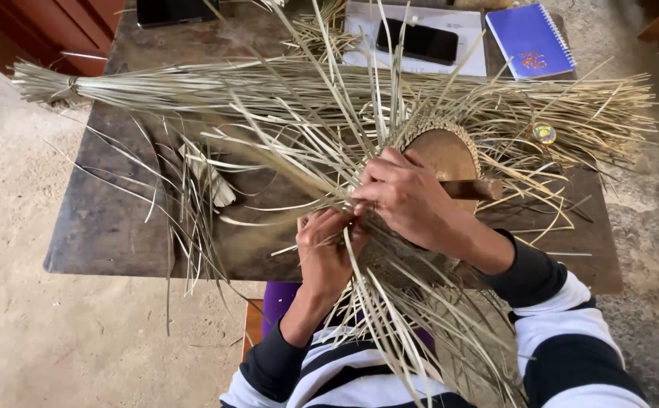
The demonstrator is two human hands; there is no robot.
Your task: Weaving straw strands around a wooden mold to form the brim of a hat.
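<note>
Both hands pinch thin straw strips at the edge of the weave (390, 257) on a round wooden mould (443, 155) over the table (110, 219). Left hand (326, 253) and right hand (405, 200) have fingers pressed together on the strips, which look light, springy and easily split, best gripped close to the woven edge.

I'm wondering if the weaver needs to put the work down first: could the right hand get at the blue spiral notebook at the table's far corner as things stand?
Probably not freely: the right hand grips the straw strips, and these lie between it and the notebook.
</note>
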